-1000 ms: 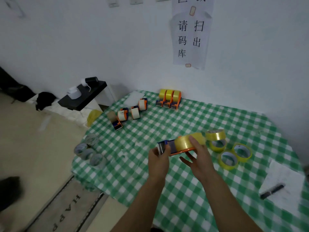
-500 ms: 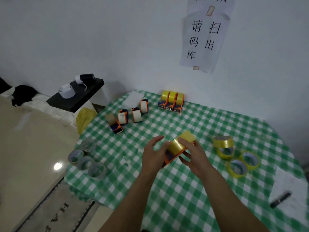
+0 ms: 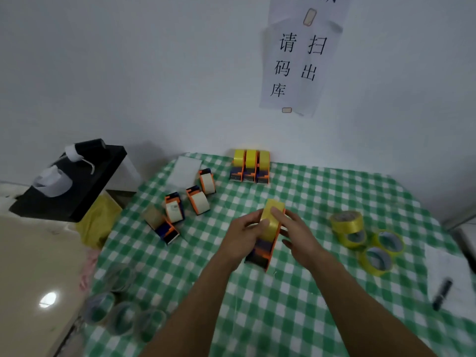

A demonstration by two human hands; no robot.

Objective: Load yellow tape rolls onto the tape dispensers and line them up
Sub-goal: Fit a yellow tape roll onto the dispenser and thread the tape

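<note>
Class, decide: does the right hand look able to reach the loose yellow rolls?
Likely yes: the right hand, now busy at the dispenser, has the rolls close on its own side, with only tablecloth between.

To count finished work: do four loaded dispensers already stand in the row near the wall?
No, the row holds only three; the left hand grips the fourth dispenser, the right hand touching it.
</note>
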